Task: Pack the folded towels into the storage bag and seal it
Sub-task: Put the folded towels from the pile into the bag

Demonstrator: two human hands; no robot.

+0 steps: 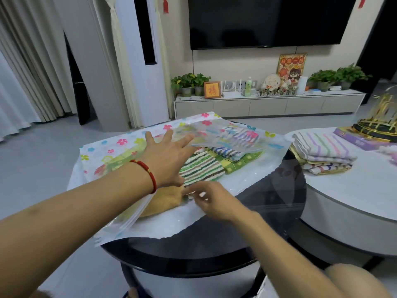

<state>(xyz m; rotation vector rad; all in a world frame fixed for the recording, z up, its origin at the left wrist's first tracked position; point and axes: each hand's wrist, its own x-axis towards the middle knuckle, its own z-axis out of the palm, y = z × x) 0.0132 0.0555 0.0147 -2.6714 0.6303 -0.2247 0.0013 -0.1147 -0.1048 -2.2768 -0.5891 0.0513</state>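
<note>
Head view: we lift the storage bag [225, 136] flap with open left hand [166, 157]; right hand [211, 198] fingers pinch the green striped towel [200, 168].

Bag mouth [225, 145] gapes just beyond left grip [165, 160], towels [202, 168] filling inside. Bare glass surface [268, 201] right of right grip [211, 198]; towel stack [322, 155] farther right.

A living room behind a dark glass round table [279, 196].
A wall-mounted television [268, 20] hangs above a low cabinet [268, 106] lined with potted plants [190, 83]; a gold domed ornament [382, 119] stands far right.
</note>
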